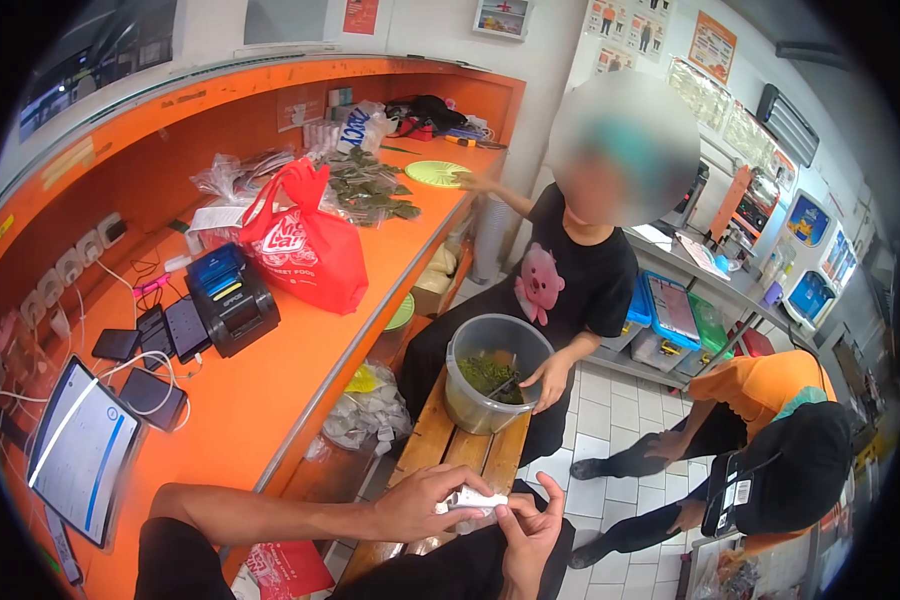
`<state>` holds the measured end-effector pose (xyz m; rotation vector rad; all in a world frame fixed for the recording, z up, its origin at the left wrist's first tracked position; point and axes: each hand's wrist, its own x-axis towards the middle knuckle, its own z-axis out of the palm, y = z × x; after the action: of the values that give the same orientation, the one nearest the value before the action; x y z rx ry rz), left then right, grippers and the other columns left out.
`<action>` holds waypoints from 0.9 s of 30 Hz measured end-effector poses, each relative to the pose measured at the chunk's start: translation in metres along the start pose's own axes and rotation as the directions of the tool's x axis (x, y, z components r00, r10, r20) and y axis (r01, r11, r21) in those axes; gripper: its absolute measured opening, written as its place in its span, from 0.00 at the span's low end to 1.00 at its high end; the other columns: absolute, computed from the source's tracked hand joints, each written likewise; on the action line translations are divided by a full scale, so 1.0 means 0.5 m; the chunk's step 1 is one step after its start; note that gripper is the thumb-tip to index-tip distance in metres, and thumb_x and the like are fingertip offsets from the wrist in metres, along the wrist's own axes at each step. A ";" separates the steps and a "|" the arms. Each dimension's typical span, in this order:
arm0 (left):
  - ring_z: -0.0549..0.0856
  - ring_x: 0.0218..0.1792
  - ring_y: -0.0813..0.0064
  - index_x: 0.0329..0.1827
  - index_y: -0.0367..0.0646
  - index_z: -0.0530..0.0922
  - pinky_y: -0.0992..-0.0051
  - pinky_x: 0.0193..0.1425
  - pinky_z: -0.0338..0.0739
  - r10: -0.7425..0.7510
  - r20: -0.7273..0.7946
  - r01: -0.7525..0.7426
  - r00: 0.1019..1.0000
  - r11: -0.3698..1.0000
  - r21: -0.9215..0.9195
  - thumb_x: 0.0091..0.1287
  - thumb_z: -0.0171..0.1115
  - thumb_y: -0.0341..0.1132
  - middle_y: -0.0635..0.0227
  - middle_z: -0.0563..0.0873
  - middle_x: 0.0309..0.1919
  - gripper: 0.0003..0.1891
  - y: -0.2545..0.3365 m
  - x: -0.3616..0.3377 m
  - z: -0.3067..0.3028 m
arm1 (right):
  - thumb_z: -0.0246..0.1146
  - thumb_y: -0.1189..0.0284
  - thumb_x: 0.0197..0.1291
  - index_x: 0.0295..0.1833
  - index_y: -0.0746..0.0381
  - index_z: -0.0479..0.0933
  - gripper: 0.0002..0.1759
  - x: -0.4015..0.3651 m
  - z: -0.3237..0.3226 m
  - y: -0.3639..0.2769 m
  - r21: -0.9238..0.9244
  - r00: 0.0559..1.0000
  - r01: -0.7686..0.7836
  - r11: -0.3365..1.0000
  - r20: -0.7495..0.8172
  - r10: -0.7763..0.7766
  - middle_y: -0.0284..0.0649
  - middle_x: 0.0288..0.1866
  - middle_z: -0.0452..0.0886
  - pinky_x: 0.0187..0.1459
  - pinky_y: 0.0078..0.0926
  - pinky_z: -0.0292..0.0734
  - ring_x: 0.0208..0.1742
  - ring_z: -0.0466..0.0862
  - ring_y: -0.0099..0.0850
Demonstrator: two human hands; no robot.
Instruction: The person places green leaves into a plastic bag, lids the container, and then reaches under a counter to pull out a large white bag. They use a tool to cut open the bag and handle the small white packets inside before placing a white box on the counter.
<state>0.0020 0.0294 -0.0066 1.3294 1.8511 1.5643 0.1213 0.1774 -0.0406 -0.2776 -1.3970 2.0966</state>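
Near the bottom centre, my left hand [425,505] is closed around a small white tube [468,499]. My right hand [530,525] meets the tube's right end with thumb and a finger, its other fingers raised. Just beyond my hands, a clear round tub [485,415] with chopped greens [490,377] and a dark utensil stands on a wooden bench [425,440]. A seated person in a black shirt [580,270] rests one hand on the tub and has the other at a green lid [436,174].
An orange counter [370,240] on the left bears a red bag [315,255], a black printer [232,300], phones, a tablet [83,450] and bagged leaves [365,185]. Another person in an orange shirt [760,385] bends forward at the right. Shelved bins [670,310] stand behind.
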 end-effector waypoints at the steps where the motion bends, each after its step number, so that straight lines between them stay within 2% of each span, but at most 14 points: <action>1: 0.81 0.44 0.65 0.54 0.44 0.79 0.69 0.52 0.74 -0.003 0.001 0.003 1.000 1.000 -0.002 0.67 0.67 0.40 0.66 0.85 0.44 0.16 0.003 0.001 0.002 | 0.66 0.90 0.57 0.70 0.66 0.55 0.39 0.002 0.000 0.002 0.052 1.000 -0.021 0.998 -0.020 0.023 0.47 0.39 0.87 0.48 0.18 0.74 0.42 0.83 0.24; 4: 0.83 0.44 0.72 0.53 0.41 0.81 0.74 0.47 0.76 -0.054 0.026 0.052 0.998 0.998 0.046 0.67 0.68 0.36 0.66 0.85 0.43 0.15 0.015 0.013 -0.004 | 0.66 0.90 0.56 0.68 0.65 0.59 0.36 0.009 -0.012 0.009 0.166 0.995 -0.094 0.982 -0.025 0.100 0.48 0.38 0.87 0.46 0.17 0.76 0.39 0.85 0.25; 6: 0.83 0.43 0.72 0.55 0.41 0.80 0.73 0.48 0.76 0.047 0.035 -0.049 0.998 0.997 0.062 0.68 0.68 0.36 0.65 0.85 0.45 0.16 0.006 0.006 0.000 | 0.66 0.90 0.56 0.66 0.65 0.61 0.34 0.007 -0.025 0.021 0.231 0.987 -0.152 0.961 -0.019 0.160 0.48 0.37 0.87 0.45 0.17 0.77 0.38 0.86 0.25; 8: 0.82 0.42 0.73 0.56 0.42 0.81 0.74 0.46 0.75 0.029 0.017 -0.029 0.999 0.999 0.040 0.68 0.67 0.36 0.67 0.86 0.45 0.15 0.009 0.008 0.004 | 0.65 0.89 0.57 0.66 0.65 0.60 0.33 0.006 -0.040 0.032 0.305 0.971 -0.235 0.923 0.034 0.236 0.54 0.40 0.87 0.47 0.25 0.81 0.42 0.88 0.33; 13: 0.79 0.39 0.71 0.55 0.46 0.83 0.71 0.48 0.73 -0.016 0.027 0.010 1.000 0.983 0.182 0.66 0.67 0.36 0.70 0.86 0.40 0.15 0.006 0.008 -0.003 | 0.68 0.90 0.54 0.64 0.65 0.62 0.34 0.007 -0.029 0.041 0.215 0.977 -0.210 0.954 0.019 0.211 0.52 0.37 0.87 0.45 0.21 0.81 0.38 0.88 0.31; 14: 0.79 0.39 0.71 0.55 0.46 0.83 0.71 0.48 0.73 -0.030 0.035 0.023 0.999 0.983 0.180 0.66 0.67 0.36 0.70 0.86 0.40 0.15 0.007 0.005 -0.005 | 0.70 0.90 0.53 0.62 0.66 0.63 0.33 0.009 -0.028 0.045 0.175 0.977 -0.210 0.962 0.007 0.212 0.51 0.36 0.88 0.40 0.16 0.78 0.34 0.86 0.25; 15: 0.79 0.38 0.70 0.56 0.48 0.83 0.71 0.48 0.72 -0.061 0.063 0.041 0.996 0.959 0.280 0.66 0.67 0.36 0.71 0.86 0.39 0.15 0.009 0.006 -0.011 | 0.71 0.89 0.52 0.60 0.66 0.63 0.33 0.012 -0.024 0.051 0.138 0.978 -0.208 0.968 -0.002 0.211 0.50 0.34 0.88 0.35 0.11 0.74 0.30 0.84 0.20; 16: 0.78 0.38 0.70 0.56 0.50 0.83 0.70 0.49 0.71 -0.094 0.085 0.055 0.992 0.925 0.377 0.66 0.67 0.37 0.71 0.86 0.39 0.15 0.008 0.006 -0.017 | 0.71 0.89 0.52 0.60 0.66 0.63 0.33 0.015 -0.020 0.058 0.146 0.975 -0.217 0.965 -0.006 0.220 0.50 0.34 0.88 0.35 0.11 0.74 0.30 0.84 0.20; 20: 0.77 0.37 0.70 0.57 0.53 0.83 0.70 0.48 0.70 -0.028 0.040 0.010 0.999 0.921 0.390 0.67 0.66 0.38 0.72 0.86 0.38 0.15 -0.012 0.008 -0.029 | 0.72 0.89 0.52 0.54 0.65 0.64 0.29 0.024 -0.005 0.088 0.131 0.975 -0.217 0.967 -0.026 0.222 0.50 0.33 0.88 0.31 0.08 0.70 0.26 0.80 0.16; 22: 0.82 0.43 0.67 0.58 0.50 0.82 0.67 0.54 0.72 -0.144 0.059 0.116 0.988 0.933 0.340 0.69 0.63 0.38 0.70 0.87 0.46 0.15 -0.009 0.007 -0.031 | 0.72 0.89 0.52 0.52 0.65 0.64 0.28 0.030 -0.008 0.104 0.150 0.976 -0.210 0.966 -0.031 0.216 0.51 0.32 0.88 0.30 0.07 0.69 0.24 0.78 0.14; 24: 0.82 0.43 0.67 0.59 0.50 0.82 0.67 0.53 0.72 -0.168 0.050 0.142 0.985 0.932 0.335 0.69 0.63 0.38 0.70 0.87 0.46 0.16 -0.002 0.006 -0.037 | 0.72 0.89 0.50 0.50 0.63 0.63 0.28 0.031 -0.018 0.117 0.141 0.972 -0.232 0.962 -0.008 0.235 0.45 0.35 0.86 0.33 0.10 0.66 0.28 0.74 0.14; 25: 0.82 0.42 0.67 0.60 0.51 0.81 0.68 0.52 0.73 -0.187 0.054 0.158 0.981 0.927 0.339 0.69 0.63 0.38 0.70 0.87 0.46 0.16 0.000 0.008 -0.043 | 0.73 0.87 0.49 0.56 0.63 0.67 0.30 0.035 -0.010 0.076 -0.016 0.948 -0.306 0.952 -0.100 0.303 0.41 0.38 0.84 0.38 0.14 0.74 0.36 0.82 0.23; 26: 0.82 0.42 0.67 0.60 0.51 0.81 0.68 0.52 0.73 -0.194 0.057 0.164 0.979 0.927 0.338 0.69 0.63 0.38 0.70 0.87 0.46 0.16 0.000 0.012 -0.048 | 0.73 0.87 0.49 0.56 0.63 0.67 0.30 0.043 0.001 0.066 -0.013 0.945 -0.313 0.950 -0.104 0.310 0.41 0.38 0.84 0.38 0.14 0.74 0.36 0.82 0.23; 27: 0.81 0.41 0.68 0.60 0.51 0.81 0.68 0.51 0.73 -0.219 0.057 0.187 0.974 0.921 0.341 0.69 0.64 0.37 0.70 0.87 0.43 0.17 0.000 0.014 -0.054 | 0.75 0.87 0.46 0.49 0.61 0.67 0.29 0.047 0.016 0.067 0.053 0.930 -0.331 0.942 -0.153 0.335 0.39 0.34 0.84 0.33 0.13 0.72 0.31 0.81 0.20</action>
<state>-0.0222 0.0201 0.0035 1.2694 2.1845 1.0985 0.0863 0.1758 -0.0636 -0.7010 -1.2961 2.3012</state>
